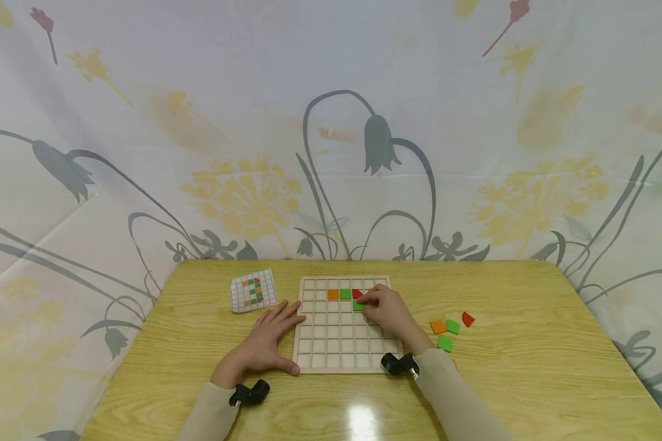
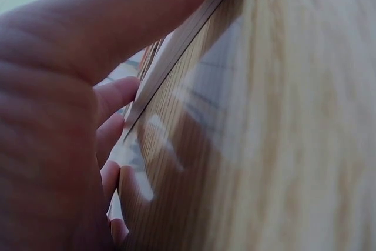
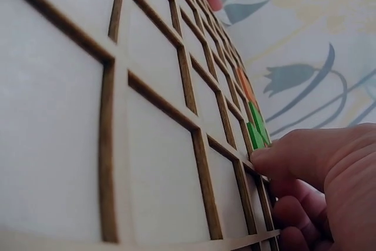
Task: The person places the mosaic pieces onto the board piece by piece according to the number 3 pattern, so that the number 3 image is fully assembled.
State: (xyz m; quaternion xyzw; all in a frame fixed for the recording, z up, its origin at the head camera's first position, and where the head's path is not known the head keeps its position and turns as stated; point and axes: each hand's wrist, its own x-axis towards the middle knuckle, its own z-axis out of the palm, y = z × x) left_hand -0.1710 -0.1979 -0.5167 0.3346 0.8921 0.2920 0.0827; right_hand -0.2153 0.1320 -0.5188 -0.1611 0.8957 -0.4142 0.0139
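Note:
A wooden grid board (image 1: 340, 371) lies on the table. In one row near its far side are an orange square tile (image 1: 333, 294), a green square tile (image 1: 345, 294) and a red rounded tile (image 1: 357, 293). My right hand (image 1: 390, 313) pinches another green square tile (image 1: 358, 305) at the cell just below the red one; its thumb (image 3: 267, 160) shows beside the green in the right wrist view. With fingers spread, my left hand (image 1: 262, 343) rests along the board's left edge, thumb at the near left corner. The left wrist view has that hand (image 2: 47, 121) against the board's side.
A paper card (image 1: 252, 290) with a printed grid of coloured cells lies left of the board. Right of the right forearm lie loose tiles: an orange square (image 1: 438, 326), two green squares (image 1: 452, 326) and a red rounded piece (image 1: 467, 319). A patterned curtain (image 1: 331, 184) hangs behind the table.

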